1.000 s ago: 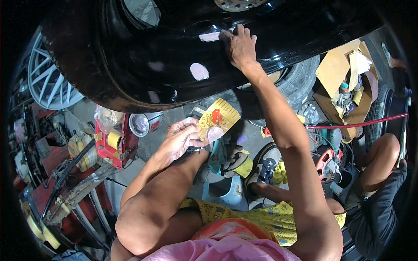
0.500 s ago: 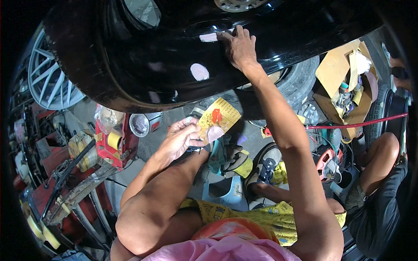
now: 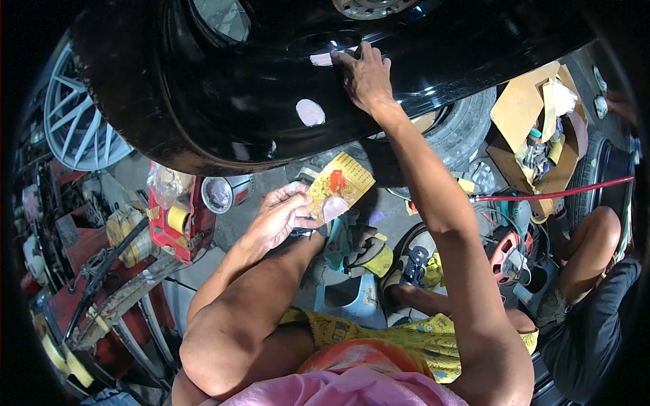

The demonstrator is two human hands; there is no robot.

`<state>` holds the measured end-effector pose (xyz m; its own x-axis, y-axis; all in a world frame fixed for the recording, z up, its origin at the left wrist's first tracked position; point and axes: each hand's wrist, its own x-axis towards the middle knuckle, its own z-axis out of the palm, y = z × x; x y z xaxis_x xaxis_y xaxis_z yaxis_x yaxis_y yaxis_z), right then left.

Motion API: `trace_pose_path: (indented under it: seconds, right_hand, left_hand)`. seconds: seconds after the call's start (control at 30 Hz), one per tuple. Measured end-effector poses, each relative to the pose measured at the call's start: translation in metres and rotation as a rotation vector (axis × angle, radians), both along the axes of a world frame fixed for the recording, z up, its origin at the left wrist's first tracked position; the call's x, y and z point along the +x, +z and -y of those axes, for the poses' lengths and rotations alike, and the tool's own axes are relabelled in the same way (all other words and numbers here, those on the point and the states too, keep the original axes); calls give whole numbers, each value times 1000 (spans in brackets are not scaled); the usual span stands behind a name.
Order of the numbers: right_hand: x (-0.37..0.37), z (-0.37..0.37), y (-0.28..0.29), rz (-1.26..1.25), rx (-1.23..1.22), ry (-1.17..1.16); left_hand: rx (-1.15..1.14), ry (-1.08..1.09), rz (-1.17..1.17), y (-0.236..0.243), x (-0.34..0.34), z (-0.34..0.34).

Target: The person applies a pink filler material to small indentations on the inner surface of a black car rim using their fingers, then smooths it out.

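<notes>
Up near the top of the head view, the right hand (image 3: 365, 78) lies flat and open against the glossy black wheel rim (image 3: 223, 101), its fingertips (image 3: 345, 57) touching a pale patch of filler (image 3: 321, 59) on the curved barrel. Below it, over the cluttered floor (image 3: 250, 216), the left hand (image 3: 281, 216) is closed around a yellow card (image 3: 340, 186) that carries a dab of pinkish putty (image 3: 333, 206), held well apart from the rim. To do this step well, my judgement is that the putty should be pressed thinly into each blemish and feathered along the rim's curve, with the card kept level and close under the working hand so that nothing drips onto the gloss. Counting: two pale patches show clearly on the rim, the one under the fingertips and a rounder one (image 3: 311, 112) lower down, with perhaps a fainter smear near the lower lip that I cannot tell for sure. One card, one dab on it. One silver spoked wheel (image 3: 74, 128) leans at the left edge, one round tin (image 3: 219, 193) sits beside a red toolbox (image 3: 177, 227), and one other person's bent knee (image 3: 596, 243) shows at the right.
</notes>
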<state>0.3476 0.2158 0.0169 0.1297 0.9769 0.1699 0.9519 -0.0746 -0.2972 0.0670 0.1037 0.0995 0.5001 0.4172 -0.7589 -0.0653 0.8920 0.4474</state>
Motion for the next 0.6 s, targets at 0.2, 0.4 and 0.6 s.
trace_pose_path:
  seconds: [0.2, 0.4, 0.6]
  right_hand:
    - [13, 0, -9, 174, 39, -40]
    - [30, 2, -13, 241, 41, -61]
    - [41, 10, -15, 189, 33, -149]
  left_hand:
    - [4, -6, -6, 3, 2, -1]
    - [15, -6, -20, 2, 0, 0]
    - [14, -6, -27, 3, 3, -1]
